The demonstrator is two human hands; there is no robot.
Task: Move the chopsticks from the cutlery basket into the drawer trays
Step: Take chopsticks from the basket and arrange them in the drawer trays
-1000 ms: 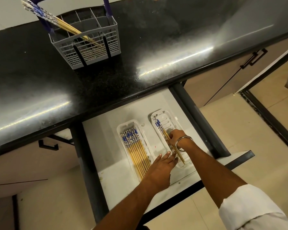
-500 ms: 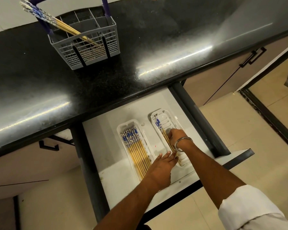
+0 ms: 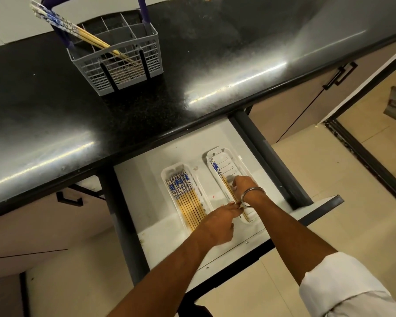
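Observation:
The grey cutlery basket with a purple handle stands on the black counter and holds a few blue-patterned chopsticks leaning out to the left. In the open drawer lie two white trays. The left tray holds several chopsticks side by side. The right tray holds a pair of chopsticks along its left side. My right hand, with a metal bangle, rests its fingers on that pair. My left hand touches the pair's near tips with its fingertips.
The black counter overhangs the back of the drawer. Dark drawer rails run along both sides. Cabinet doors with black handles stand to the right, and a tiled floor lies below. A doorway threshold crosses the right.
My left hand has shifted right and its fingertips have closed in on the near tips of the pair in the right tray. My right hand stays on the pair.

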